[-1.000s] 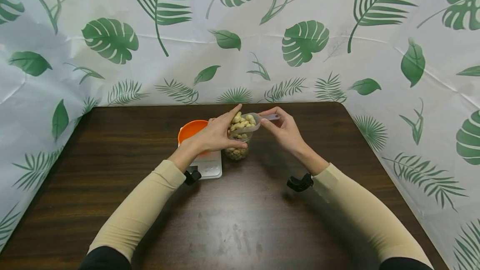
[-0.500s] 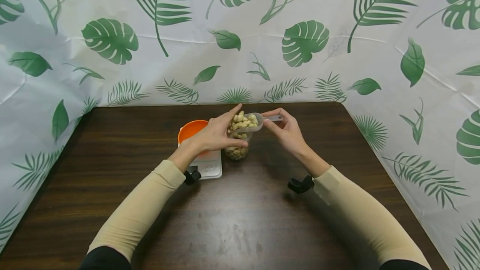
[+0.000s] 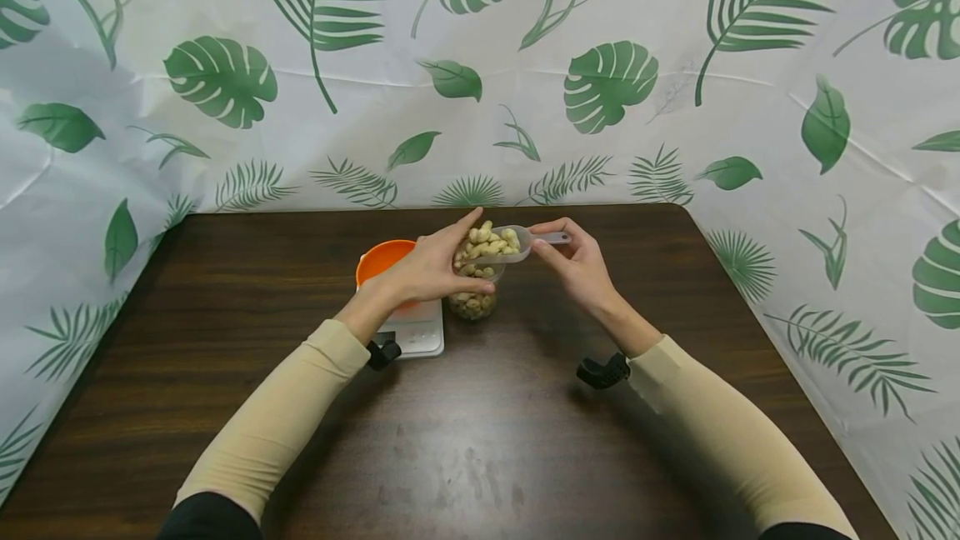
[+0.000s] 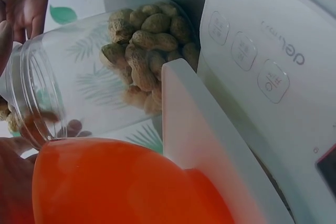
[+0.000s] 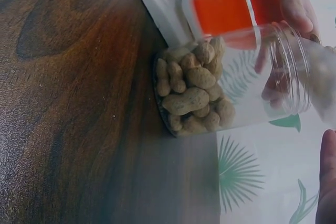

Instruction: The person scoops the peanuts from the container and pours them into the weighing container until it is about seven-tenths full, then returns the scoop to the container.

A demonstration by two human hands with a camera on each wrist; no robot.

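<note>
White sheeting printed with green leaves [image 3: 337, 148] hangs behind a dark brown, wood-grained table [image 3: 480, 448] with a dull shine. On it stands a white, flat kitchen scale [image 3: 423, 340], bearing a smooth, bright orange bowl [image 3: 384, 258] that the left hand [image 3: 423, 269] partly hides. Just right of the scale, a clear, round jar with a ridged neck [image 5: 252, 103] stands upright, its lower part filled with tan, rough-shelled peanuts [image 5: 189, 95]. More peanuts fill a translucent, pale scoop [image 3: 522, 245] level over the jar's mouth; whether it touches the rim cannot be told. Left thumb and fingers spread and bend around the jar's neck. Opposite, the right hand [image 3: 576, 263] pinches the scoop's short handle between thumb and fingers. Beige sleeves [image 3: 273, 407] cover both forearms.
</note>
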